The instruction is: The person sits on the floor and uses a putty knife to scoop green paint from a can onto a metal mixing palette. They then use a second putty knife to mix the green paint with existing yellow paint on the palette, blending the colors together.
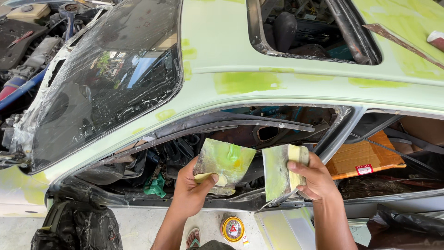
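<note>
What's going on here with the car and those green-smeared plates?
A person stands beside a stripped pale green car. The left hand holds a flat metal plate smeared with yellow-green filler; the right hand holds a second smeared spreader blade. Patches of the same filler show along the roof. A small round tin sits on the floor below.

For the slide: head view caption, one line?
Left hand and right hand each hold a filler-smeared spreader beside a pale green car roof.

pale green car body [222,41], plastic-wrapped windscreen [111,78], open engine bay [27,41]; grey concrete floor [143,227], daylight
</note>
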